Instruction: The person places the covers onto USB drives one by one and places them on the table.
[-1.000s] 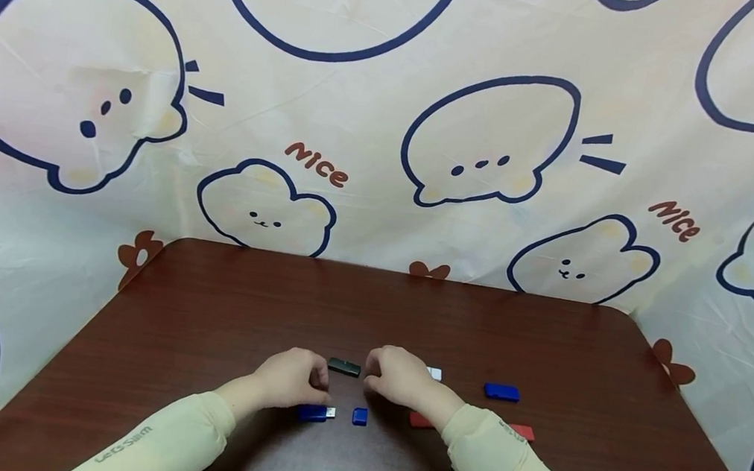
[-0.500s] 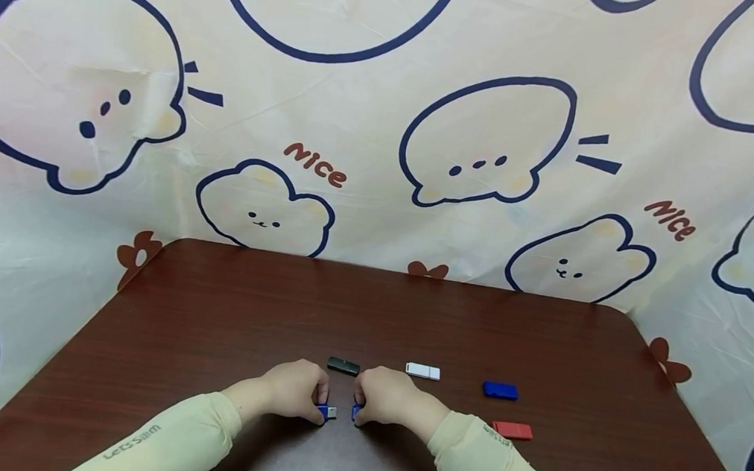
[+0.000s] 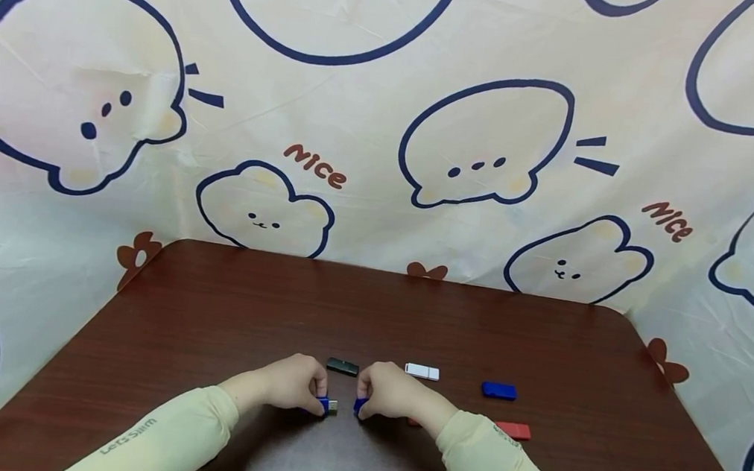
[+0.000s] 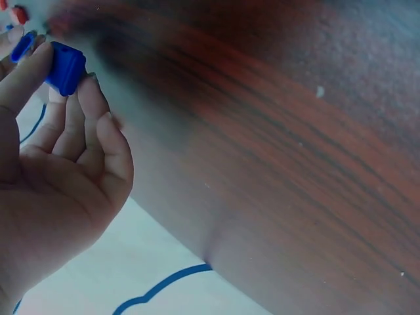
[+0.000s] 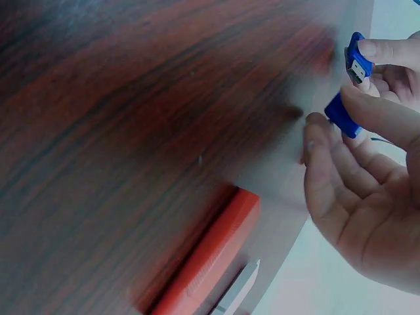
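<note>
My left hand (image 3: pixel 291 382) pinches a blue USB flash drive (image 4: pixel 67 68) between thumb and fingers. Its metal plug (image 3: pixel 333 407) is bare and points right, toward the other hand. Between the thumb and fingers of my right hand (image 3: pixel 391 394) is a small blue cap (image 5: pixel 342 116). A short gap separates cap and plug, which roughly face each other just above the dark wooden table (image 3: pixel 263 300). In the head view, fingers hide most of the drive's body and part of the cap.
Beyond my hands lie a black flash drive (image 3: pixel 342 367) and a white flash drive (image 3: pixel 422 372). Farther right are a blue flash drive (image 3: pixel 499 391) and a red flash drive (image 3: pixel 513 431). More red shows beside my right wrist. A cartoon-printed curtain (image 3: pixel 373 130) surrounds the table.
Both hands came down from above the blue drive and its cap, which lay on the table, and took hold of them. Since half a second ago both hands have risen slightly.
</note>
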Available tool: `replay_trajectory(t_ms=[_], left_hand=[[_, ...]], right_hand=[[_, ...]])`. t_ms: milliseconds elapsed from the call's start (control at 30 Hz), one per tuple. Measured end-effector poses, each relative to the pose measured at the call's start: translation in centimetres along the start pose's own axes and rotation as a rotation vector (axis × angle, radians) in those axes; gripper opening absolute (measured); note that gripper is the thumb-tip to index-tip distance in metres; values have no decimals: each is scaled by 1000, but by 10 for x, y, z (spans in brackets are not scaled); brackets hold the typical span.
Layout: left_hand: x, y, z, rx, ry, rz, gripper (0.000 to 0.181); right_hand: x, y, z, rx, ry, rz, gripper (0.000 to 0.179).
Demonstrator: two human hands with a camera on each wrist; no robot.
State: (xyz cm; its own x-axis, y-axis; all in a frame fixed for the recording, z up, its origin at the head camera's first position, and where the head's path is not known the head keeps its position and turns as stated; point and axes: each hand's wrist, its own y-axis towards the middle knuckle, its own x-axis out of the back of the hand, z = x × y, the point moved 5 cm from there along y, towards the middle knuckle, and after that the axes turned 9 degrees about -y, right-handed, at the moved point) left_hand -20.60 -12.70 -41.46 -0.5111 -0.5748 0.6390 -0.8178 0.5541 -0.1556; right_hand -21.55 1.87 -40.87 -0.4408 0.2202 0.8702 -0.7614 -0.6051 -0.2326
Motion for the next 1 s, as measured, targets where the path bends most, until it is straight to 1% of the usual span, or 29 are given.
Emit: replay_trajectory(t_ms=[133, 267, 367, 433, 667, 833, 1000], left_hand=[[3, 1, 1, -5, -58, 13, 14], [5, 0, -1, 5, -133, 29, 13], [5, 0, -3, 7, -194, 47, 9], [5, 0, -3, 5, -218, 52, 7], [5, 1, -6, 8, -248, 46, 5], [5, 2, -6, 10, -271, 49, 9], [7, 3, -5, 18, -285, 37, 10]], right_hand=[[2, 0, -3, -1, 155, -15, 12], [2, 0, -6, -17, 263, -27, 4], [2, 0, -9, -37, 304, -30, 4], [2, 0, -11, -55, 332, -30, 4], [1, -3, -16, -94, 408, -28, 8], [1, -3, -18, -94, 455, -28, 12], [1, -3, -20, -90, 470, -35, 12]])
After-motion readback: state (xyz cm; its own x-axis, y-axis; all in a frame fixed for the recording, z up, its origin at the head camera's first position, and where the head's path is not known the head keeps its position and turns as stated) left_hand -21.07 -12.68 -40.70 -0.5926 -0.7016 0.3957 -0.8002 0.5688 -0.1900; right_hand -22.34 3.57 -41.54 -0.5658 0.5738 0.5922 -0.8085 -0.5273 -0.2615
